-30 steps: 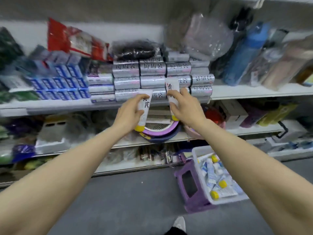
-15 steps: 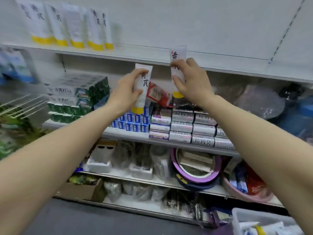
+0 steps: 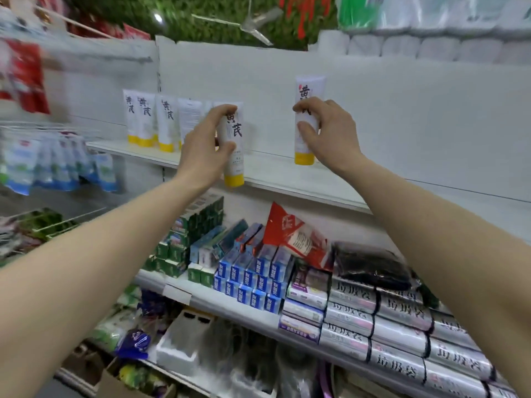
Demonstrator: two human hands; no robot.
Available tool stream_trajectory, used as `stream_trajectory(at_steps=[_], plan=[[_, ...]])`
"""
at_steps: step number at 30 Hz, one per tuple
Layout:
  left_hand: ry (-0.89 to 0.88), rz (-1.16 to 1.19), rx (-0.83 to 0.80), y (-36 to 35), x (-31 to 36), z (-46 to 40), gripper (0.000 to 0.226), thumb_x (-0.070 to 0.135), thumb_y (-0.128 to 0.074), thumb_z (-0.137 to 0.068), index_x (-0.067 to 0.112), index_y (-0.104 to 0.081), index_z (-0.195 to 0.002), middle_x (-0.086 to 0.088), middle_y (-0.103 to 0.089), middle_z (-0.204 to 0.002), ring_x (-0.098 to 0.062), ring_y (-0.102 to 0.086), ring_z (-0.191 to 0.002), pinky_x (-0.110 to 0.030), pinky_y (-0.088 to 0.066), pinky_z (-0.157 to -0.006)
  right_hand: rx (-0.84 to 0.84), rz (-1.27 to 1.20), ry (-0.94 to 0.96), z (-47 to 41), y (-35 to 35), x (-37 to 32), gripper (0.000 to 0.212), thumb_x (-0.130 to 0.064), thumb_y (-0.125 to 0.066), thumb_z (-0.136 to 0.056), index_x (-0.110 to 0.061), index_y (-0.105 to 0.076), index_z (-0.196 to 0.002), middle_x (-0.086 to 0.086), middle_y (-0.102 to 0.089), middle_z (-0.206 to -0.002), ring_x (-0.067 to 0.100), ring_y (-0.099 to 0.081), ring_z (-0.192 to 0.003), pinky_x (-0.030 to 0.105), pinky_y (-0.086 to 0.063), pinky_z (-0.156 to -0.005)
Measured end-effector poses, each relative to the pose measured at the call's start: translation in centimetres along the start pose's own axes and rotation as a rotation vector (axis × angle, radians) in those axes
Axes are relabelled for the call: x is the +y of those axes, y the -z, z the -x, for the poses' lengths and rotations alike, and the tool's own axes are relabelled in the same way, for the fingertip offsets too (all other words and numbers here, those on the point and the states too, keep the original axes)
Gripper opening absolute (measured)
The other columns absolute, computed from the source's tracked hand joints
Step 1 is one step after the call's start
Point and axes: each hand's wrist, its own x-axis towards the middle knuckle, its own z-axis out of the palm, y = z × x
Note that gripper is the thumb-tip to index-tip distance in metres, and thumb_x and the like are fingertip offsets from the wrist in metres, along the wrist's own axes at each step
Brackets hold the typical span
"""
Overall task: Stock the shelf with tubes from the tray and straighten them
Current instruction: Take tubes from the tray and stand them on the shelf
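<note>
Hands both raised to the upper shelf [image 3: 287, 179], a white board with a white back panel. Left hand [image 3: 201, 150] grasps a white tube [image 3: 234, 145], fingers curled over its top and thumb round the front; tube upright, yellow cap down, black characters on its face. Its cap sits at the shelf's front edge; whether it rests on the board or hangs just before it, cannot tell. Right hand [image 3: 327, 130] pinches a second tube [image 3: 308, 119] of the same make, fingertips on its front and side. This one stands upright farther back on the shelf, yellow cap down, apparently touching the board.

Row of shelved tubes [image 3: 155, 119] to the left of the left hand: same white bodies and yellow caps, standing close together, one turned with its printed back outward.

Shelf below carries green boxes [image 3: 184, 245], blue-and-white boxes [image 3: 253, 280], a red packet [image 3: 293, 237] leaning on them, a black bagged item [image 3: 370, 265] and silver rolls [image 3: 402, 337] stacked at the right. Hanging pale-blue pouches [image 3: 57, 165] at far left, blurred. Tray not in view.
</note>
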Motion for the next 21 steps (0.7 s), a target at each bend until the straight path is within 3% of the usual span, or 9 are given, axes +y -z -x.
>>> stream_trajectory(at_steps=[9,14,18,21], plan=[[0.007,-0.047,-0.027,-6.1,-3.4,-5.4,0.057,0.005,-0.058,-0.087,0.037,-0.045,-0.132,0.009,-0.057,-0.130,-0.019,-0.060,-0.110,-0.046,-0.051,-0.092,-0.120,-0.047,-0.003,-5.7,-7.6,4.2,0.031,-0.024,-0.055,-0.090,-0.032,-0.057,-0.120,0.004,-0.058,-0.108,0.026,-0.055,-0.099,0.029,-0.034,-0.078],[0.014,-0.063,-0.036,-8.7,-5.5,-6.8,0.057,0.007,-0.058,-0.087,0.040,-0.044,-0.132,0.012,-0.057,-0.130,-0.017,-0.060,-0.107,-0.044,-0.051,-0.092,-0.187,-0.058,-0.010,-7.1,-10.6,5.9,0.032,-0.022,-0.059,-0.088,-0.029,-0.059,-0.119,0.005,-0.058,-0.110,0.026,-0.054,-0.104,0.028,-0.032,-0.082],[-0.019,-0.082,-0.038,-9.4,-6.5,-7.3,0.056,0.009,-0.058,-0.089,0.037,-0.045,-0.136,0.011,-0.050,-0.139,-0.014,-0.053,-0.119,-0.042,-0.046,-0.100,-0.255,-0.059,-0.014,-7.9,-12.6,6.9,0.034,-0.018,-0.057,-0.089,-0.028,-0.058,-0.122,0.007,-0.058,-0.112,0.027,-0.053,-0.106,0.031,-0.035,-0.086],[-0.024,-0.112,-0.110,-9.4,-7.2,-6.8,0.068,0.015,-0.065,-0.083,0.044,-0.037,-0.138,0.010,-0.047,-0.138,-0.014,-0.053,-0.116,-0.043,-0.050,-0.094,-0.312,-0.055,0.001,-8.4,-13.8,7.2,0.038,-0.016,-0.056,-0.090,-0.027,-0.057,-0.126,0.008,-0.059,-0.118,0.028,-0.053,-0.109,0.032,-0.037,-0.089]])
